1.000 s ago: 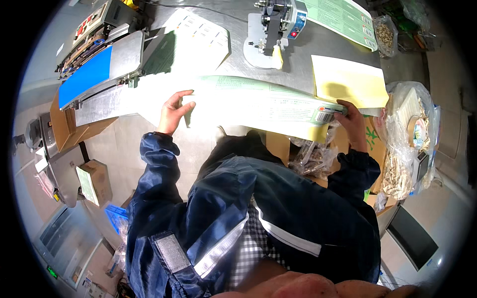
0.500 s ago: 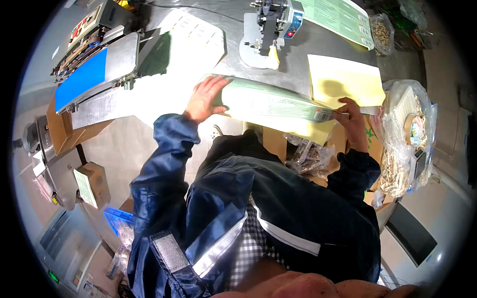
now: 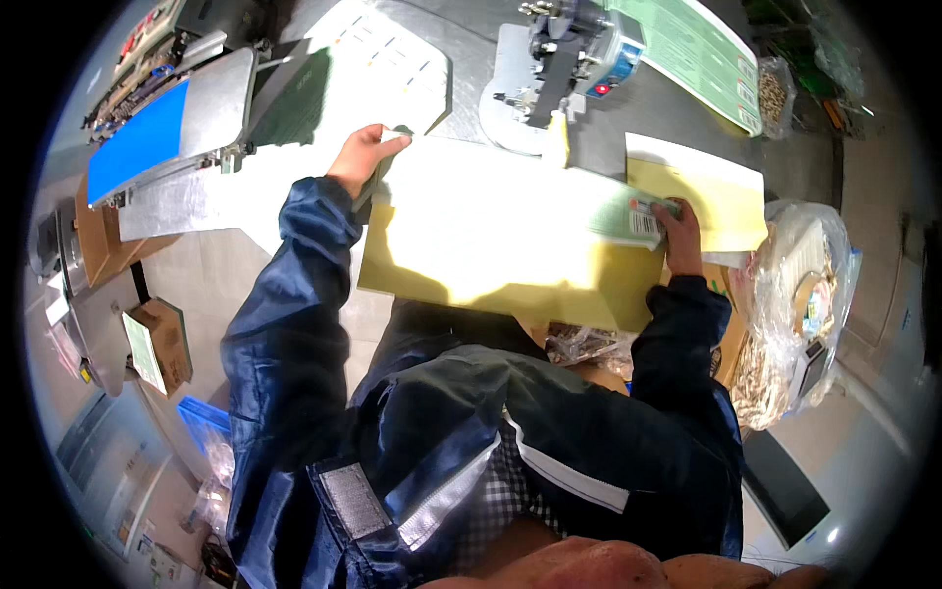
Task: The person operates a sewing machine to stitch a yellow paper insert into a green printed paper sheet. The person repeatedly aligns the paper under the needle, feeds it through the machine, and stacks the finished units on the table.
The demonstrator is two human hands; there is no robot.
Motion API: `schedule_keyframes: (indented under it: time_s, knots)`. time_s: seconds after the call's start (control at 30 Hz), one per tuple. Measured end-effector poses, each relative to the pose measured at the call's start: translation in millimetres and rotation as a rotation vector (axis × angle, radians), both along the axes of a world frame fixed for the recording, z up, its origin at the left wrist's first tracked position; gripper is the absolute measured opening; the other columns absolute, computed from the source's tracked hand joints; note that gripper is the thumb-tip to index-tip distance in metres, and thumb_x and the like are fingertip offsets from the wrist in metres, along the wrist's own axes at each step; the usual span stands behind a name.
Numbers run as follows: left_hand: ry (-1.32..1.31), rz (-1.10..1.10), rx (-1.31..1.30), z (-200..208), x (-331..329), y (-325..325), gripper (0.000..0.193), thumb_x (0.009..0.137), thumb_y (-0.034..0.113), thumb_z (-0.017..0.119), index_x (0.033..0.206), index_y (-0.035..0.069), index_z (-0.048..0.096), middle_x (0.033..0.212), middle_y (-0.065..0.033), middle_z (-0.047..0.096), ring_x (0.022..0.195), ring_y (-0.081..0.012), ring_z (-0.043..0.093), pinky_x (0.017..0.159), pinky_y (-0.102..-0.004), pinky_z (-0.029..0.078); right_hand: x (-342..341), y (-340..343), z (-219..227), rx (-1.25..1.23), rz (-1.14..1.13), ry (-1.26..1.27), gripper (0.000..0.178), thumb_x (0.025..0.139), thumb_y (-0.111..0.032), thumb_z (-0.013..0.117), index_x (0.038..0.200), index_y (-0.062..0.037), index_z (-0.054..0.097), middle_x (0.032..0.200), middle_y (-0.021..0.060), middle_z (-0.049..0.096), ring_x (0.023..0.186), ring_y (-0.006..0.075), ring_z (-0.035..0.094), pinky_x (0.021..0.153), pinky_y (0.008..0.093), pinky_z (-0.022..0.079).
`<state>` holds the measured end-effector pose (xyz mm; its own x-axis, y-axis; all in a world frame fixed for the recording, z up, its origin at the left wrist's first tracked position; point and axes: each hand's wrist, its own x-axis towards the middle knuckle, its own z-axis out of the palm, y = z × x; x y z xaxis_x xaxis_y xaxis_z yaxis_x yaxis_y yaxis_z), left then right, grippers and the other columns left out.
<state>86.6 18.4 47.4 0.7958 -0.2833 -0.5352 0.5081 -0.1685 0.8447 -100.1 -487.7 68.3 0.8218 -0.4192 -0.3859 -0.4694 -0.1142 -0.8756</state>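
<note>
A large thin sheet (image 3: 608, 280), yellow with a pale green printed band along its far side, spans the table's near edge in front of me. Part of it is washed out by bright light. My left hand (image 3: 365, 157) pinches its far left corner between thumb and fingers. At the right end, beside a printed barcode, my right hand (image 3: 681, 236) grips the sheet with bent fingers. Just beyond the sheet stands a small benchtop machine (image 3: 564, 74) with a round-ended grey base, a blue panel and a yellowish handle.
Another yellow sheet (image 3: 716, 206) lies to the right, and green printed sheets (image 3: 697, 59) lie behind it. Bright white sheets (image 3: 383, 69) are at the far left, near a machine with a blue plate (image 3: 142, 142). A plastic bag (image 3: 800, 294) holding tape rolls stands at right.
The sheet has tilted and spread, showing more of its yellow side toward me. My left hand has moved left and gone from lying flat on it to pinching its corner.
</note>
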Motion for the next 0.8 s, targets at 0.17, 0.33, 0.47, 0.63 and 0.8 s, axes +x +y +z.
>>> schedule_keyframes:
  time_s: [0.17,0.33,0.47,0.63,0.8]
  knots:
    - [-0.160,0.280,0.041,-42.8,19.3,-23.4,0.042,0.088,0.020,0.076,0.120,0.001,0.056,0.095,-0.0075,0.066,0.085,-0.0132,0.062,0.076,-0.0274,0.050,67.1,-17.2,-39.0,-0.142,0.015,0.030,0.036,0.088,-0.013,0.072,0.119,-0.0053,0.056,0.096,0.0050,0.062,0.082,0.0126,0.058,0.070,0.0262,0.048]
    - [-0.273,0.210,0.127,-42.9,9.2,-39.7,0.073,0.083,0.009,0.079,0.144,0.006,0.039,0.096,-0.0107,0.064,0.088,-0.0163,0.062,0.078,-0.0284,0.050,87.8,-50.0,-55.0,-0.006,0.010,-0.046,0.032,0.091,-0.008,0.069,0.119,-0.0065,0.055,0.097,0.0036,0.063,0.086,0.0127,0.061,0.073,0.0259,0.050]
    - [-0.380,0.182,0.248,-42.3,9.0,-46.3,0.076,0.083,0.006,0.077,0.147,0.010,0.036,0.094,-0.0085,0.063,0.087,-0.0157,0.062,0.077,-0.0279,0.050,98.3,-49.5,-60.4,0.039,-0.035,-0.056,0.033,0.090,-0.003,0.069,0.120,-0.0054,0.053,0.100,0.0063,0.066,0.086,0.0146,0.064,0.071,0.0269,0.052]
    - [-0.388,0.239,0.162,-53.6,14.2,-54.5,0.076,0.085,0.005,0.076,0.148,0.012,0.035,0.103,-0.0127,0.066,0.096,-0.0191,0.065,0.083,-0.0313,0.053,107.4,-45.1,-64.0,-0.013,-0.112,-0.057,0.036,0.090,-0.002,0.070,0.121,-0.0045,0.052,0.103,0.0084,0.067,0.087,0.0155,0.065,0.073,0.0273,0.052]
    - [-0.400,0.220,0.178,-57.4,18.1,-53.5,0.076,0.085,0.007,0.075,0.149,0.014,0.034,0.106,-0.0136,0.066,0.099,-0.0213,0.066,0.086,-0.0331,0.053,109.8,-53.6,-74.4,-0.501,-0.031,0.010,0.042,0.088,-0.016,0.076,0.120,-0.0021,0.053,0.099,0.0068,0.063,0.090,0.0150,0.060,0.075,0.0279,0.049]
